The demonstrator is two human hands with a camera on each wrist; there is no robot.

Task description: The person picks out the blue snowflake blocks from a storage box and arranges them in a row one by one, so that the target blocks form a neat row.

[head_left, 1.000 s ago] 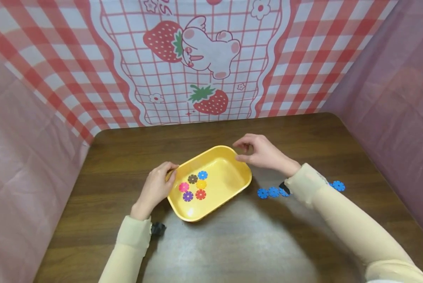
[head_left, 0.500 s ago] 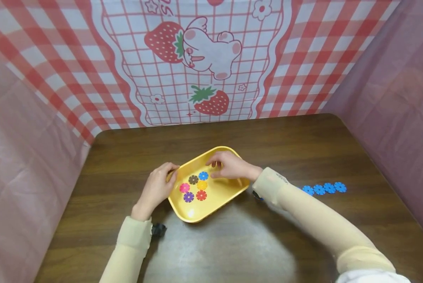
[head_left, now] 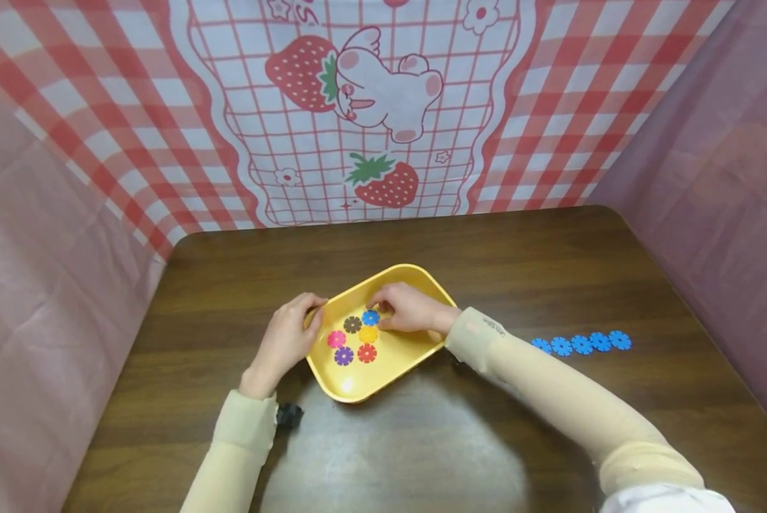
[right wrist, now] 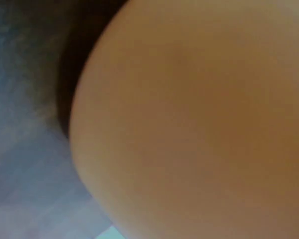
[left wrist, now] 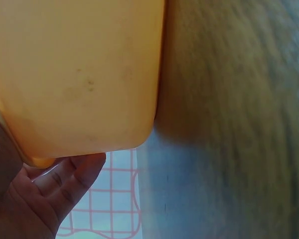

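A yellow plastic tray (head_left: 390,367) sits at an angle on the table. My left hand (head_left: 285,342) grips its left rim; in the left wrist view the fingers (left wrist: 82,181) lie along the edge of the tray's wall (left wrist: 84,89). Inside the tray are several notched, flower-shaped discs: blue (head_left: 371,318), brown (head_left: 353,325), yellow (head_left: 368,335), pink (head_left: 336,339), purple (head_left: 343,356) and red (head_left: 367,353). Over the tray's right half reaches my right hand (head_left: 411,310), its fingertips right at the blue disc, thumb and fingers apart. The tray's outer wall (right wrist: 189,124) fills most of the right wrist view.
A row of blue discs (head_left: 582,345) lies on the wooden table (head_left: 499,263) at the right, partly behind my right sleeve (head_left: 544,385). A checked strawberry cloth (head_left: 371,107) hangs behind the table, with pink curtains (head_left: 711,142) at both sides.
My right hand has come from above the tray's right rim, left and down into the tray, to the blue disc. The left hand keeps its grip on the rim.
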